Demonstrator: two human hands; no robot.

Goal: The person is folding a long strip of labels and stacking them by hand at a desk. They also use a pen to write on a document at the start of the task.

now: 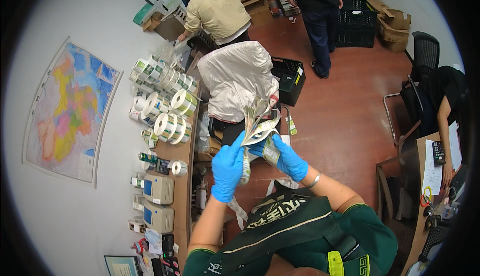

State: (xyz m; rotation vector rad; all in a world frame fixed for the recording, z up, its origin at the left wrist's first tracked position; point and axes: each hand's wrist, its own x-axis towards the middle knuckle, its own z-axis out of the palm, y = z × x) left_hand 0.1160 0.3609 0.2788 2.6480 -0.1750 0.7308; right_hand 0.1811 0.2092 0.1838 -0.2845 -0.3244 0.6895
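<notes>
Both of my hands wear blue gloves and are raised in front of me. My left hand (227,170) is closed on the near side of a bundle of printed paper label strips (270,152). My right hand (291,162), with a bracelet at the wrist, grips the bundle's other side. The strips loop and fan out above my fingers, and one part hangs below my left hand. Behind them a chair draped with a whitish cloth bag (237,76) stands close by.
On my left, a long table (181,196) holds many label rolls (172,127) and two label printers (159,189). A black crate (288,80) sits past the chair. Two people stand at the back; a person's arm (444,131) rests at a desk on the right.
</notes>
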